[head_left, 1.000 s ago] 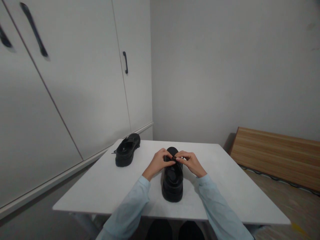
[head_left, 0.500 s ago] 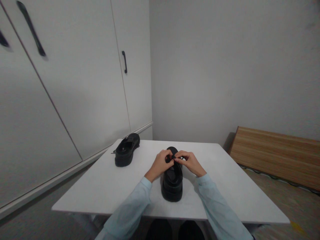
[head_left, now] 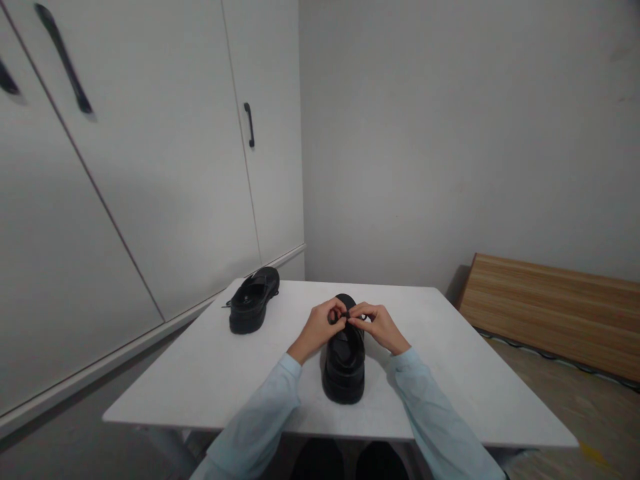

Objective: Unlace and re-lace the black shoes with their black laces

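A black lace-up shoe [head_left: 343, 377] stands on the white table in front of me, its heel towards me and its toe pointing away. Over its front part both my hands meet, thumbs and fingers pinched. My left hand [head_left: 323, 323] grips the black shoelace from the left side. From the right, my right hand [head_left: 376, 325] pinches the same shoelace [head_left: 347, 315], with a bit of loop showing beside the fingers. The hands cover much of the lacing and part of the toe.
A second black shoe [head_left: 250, 308] sits at the table's far left, its lace end sticking out. The white table [head_left: 450, 393] reaches towards a grey wall. White cabinets [head_left: 165, 167] stand at the left. A wood-grain board [head_left: 550, 310] leans at the right.
Both hands stay over the front of the shoe, with only slight finger movement at the lace. The shoes keep their places.
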Available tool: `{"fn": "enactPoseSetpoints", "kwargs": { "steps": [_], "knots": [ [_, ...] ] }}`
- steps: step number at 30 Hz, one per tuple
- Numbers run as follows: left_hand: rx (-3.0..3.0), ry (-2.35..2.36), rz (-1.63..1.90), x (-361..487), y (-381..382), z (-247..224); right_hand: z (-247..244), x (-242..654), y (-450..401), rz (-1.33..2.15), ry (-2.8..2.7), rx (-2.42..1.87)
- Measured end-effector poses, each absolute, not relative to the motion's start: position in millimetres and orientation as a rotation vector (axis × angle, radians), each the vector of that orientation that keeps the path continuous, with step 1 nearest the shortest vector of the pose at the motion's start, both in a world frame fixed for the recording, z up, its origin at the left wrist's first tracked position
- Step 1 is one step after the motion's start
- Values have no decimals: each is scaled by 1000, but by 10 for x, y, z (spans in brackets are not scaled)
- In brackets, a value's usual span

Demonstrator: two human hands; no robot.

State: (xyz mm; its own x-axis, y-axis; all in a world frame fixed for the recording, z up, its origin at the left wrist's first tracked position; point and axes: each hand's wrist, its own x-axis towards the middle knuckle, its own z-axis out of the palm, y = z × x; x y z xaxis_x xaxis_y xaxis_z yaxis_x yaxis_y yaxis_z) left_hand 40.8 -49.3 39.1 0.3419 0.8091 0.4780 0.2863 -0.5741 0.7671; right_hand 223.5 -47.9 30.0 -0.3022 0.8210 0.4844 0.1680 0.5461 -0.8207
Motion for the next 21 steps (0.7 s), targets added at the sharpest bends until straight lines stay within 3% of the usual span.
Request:
{"fn": "enactPoseSetpoints", "kwargs": {
  "steps": [21],
  "knots": [
    [2185,1027,1267,219,-404,472,357,2284,-499,1011,-1625,-781]
  ]
}}
